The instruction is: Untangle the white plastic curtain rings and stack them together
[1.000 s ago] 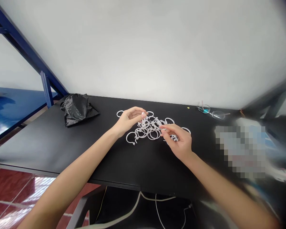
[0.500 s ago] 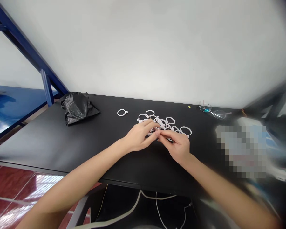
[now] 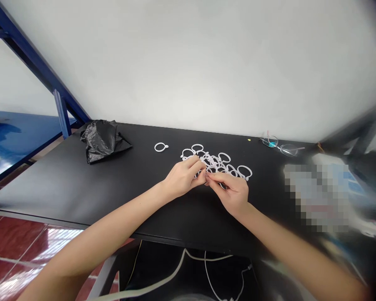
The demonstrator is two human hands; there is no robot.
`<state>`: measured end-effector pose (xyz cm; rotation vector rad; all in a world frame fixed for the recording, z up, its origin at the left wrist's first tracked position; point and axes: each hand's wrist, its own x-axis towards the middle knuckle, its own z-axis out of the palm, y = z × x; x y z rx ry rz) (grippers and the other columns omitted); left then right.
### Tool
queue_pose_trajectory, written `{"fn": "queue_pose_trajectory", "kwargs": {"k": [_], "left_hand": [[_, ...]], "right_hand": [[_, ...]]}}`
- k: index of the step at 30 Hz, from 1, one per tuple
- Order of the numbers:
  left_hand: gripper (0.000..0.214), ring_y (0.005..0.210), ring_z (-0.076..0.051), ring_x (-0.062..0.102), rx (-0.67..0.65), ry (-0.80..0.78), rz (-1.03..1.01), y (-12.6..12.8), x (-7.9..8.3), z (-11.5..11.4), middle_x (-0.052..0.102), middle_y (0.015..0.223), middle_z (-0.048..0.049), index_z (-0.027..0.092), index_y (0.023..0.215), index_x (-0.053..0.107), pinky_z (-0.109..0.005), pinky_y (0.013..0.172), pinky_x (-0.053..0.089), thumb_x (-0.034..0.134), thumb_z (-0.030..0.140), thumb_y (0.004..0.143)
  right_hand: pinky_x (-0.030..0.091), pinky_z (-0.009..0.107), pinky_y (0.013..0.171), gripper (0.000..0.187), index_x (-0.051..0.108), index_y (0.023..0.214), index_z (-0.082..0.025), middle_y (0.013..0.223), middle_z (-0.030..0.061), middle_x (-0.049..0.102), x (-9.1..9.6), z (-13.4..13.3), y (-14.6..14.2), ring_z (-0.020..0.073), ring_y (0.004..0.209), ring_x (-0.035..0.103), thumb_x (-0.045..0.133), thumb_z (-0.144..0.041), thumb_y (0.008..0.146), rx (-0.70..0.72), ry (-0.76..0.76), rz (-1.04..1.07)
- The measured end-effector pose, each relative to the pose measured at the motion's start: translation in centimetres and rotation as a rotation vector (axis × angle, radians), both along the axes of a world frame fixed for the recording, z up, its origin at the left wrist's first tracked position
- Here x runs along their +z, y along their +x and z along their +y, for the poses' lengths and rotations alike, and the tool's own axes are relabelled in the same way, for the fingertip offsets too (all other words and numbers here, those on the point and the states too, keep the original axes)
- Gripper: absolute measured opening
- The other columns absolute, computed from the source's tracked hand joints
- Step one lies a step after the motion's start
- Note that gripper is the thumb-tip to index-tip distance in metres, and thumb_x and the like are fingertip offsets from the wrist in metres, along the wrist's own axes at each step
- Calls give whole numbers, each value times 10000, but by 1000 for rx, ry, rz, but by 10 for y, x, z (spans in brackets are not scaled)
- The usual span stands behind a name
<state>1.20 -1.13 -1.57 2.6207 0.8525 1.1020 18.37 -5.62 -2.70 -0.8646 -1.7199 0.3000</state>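
Observation:
A pile of white plastic rings [image 3: 221, 164] lies on the black table [image 3: 81, 184]. My left hand [image 3: 184, 179] and my right hand [image 3: 232, 190] meet fingertip to fingertip at the near edge of the pile. Both are closed in a pinch on a white ring that is mostly hidden between the fingers. One single ring [image 3: 161, 146] lies apart, to the left of the pile.
A crumpled black plastic bag [image 3: 102, 140] sits at the table's back left. A pair of glasses [image 3: 277, 144] lies at the back right by the wall. A blurred-out area covers the right side. Cables hang under the table. A blue frame stands at left.
My left hand came back from the far side of the pile to meet my right hand. Both hands then closed tighter on a ring at the pile's near edge.

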Motion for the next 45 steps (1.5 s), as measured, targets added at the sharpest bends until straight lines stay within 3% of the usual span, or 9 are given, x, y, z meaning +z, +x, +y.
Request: {"fn": "queue_pose_trajectory", "kwargs": {"k": [5, 9, 16, 24, 26, 31, 38, 43, 45], "left_hand": [[376, 824, -198, 554, 257, 65, 89, -22, 12, 27, 673, 860, -88, 168, 860, 638, -308, 707, 433, 354, 368, 1001], [344, 869, -261, 559, 483, -32, 187, -61, 4, 67, 711, 886, -98, 170, 852, 683, -397, 801, 418, 497, 446, 939], [250, 843, -236, 585, 448, -220, 278, -88, -20, 91, 646, 882, -80, 188, 827, 661, -361, 783, 458, 537, 400, 877], [250, 919, -295, 550, 495, -200, 304, -79, -11, 81, 635, 885, -110, 178, 831, 656, -440, 823, 452, 535, 394, 867], [215, 931, -288, 557, 451, -203, 272, -75, -2, 74, 647, 916, -105, 179, 847, 654, -434, 828, 457, 564, 374, 839], [126, 743, -163, 611, -40, -585, 315, -66, 19, 54, 683, 826, -13, 198, 819, 648, -253, 639, 480, 603, 213, 703], [31, 633, -145, 630, -78, -765, 397, -68, 22, 53, 661, 651, 6, 181, 665, 611, -230, 573, 470, 616, 160, 686], [146, 673, -152, 683, -222, -1023, 80, -65, 24, 52, 724, 726, -27, 159, 776, 664, -247, 633, 532, 740, 273, 728], [209, 712, -171, 708, -208, -1094, -131, -55, 20, 48, 737, 748, -42, 151, 773, 649, -273, 679, 559, 793, 273, 683]], "right_hand": [[652, 336, 667, 290, 692, 1130, -220, 927, 61, 789, 3, 6, 7, 228, 767, 770, 699, -233, 841, 11, -200, 75], [636, 333, 635, 232, 686, 1090, -220, 903, 61, 781, 3, 10, 12, 200, 688, 757, 664, -269, 864, -27, -226, 91], [603, 303, 577, 88, 709, 849, -215, 752, 29, 753, 1, 12, 13, 174, 596, 715, 637, -257, 879, -103, -129, -28], [572, 293, 561, 127, 682, 772, -214, 676, 11, 728, 5, 12, 12, 167, 561, 699, 625, -228, 884, -129, -99, -59], [568, 295, 554, 139, 677, 758, -216, 676, 9, 731, 5, 11, 12, 166, 544, 694, 621, -231, 884, -153, -89, -46], [568, 298, 546, 148, 673, 764, -214, 700, 21, 738, 5, 10, 13, 161, 532, 683, 601, -231, 892, -180, -68, -2], [549, 297, 531, 163, 656, 737, -211, 677, 18, 728, 5, 11, 11, 152, 503, 662, 600, -221, 889, -178, -53, -14], [563, 288, 557, 47, 684, 860, -213, 696, 8, 715, 5, 10, 10, 148, 544, 668, 638, -208, 866, -23, -57, -58], [576, 281, 561, 178, 673, 1011, -214, 835, 35, 741, 4, 9, 9, 150, 606, 690, 692, -231, 835, 100, -74, -98]]}}
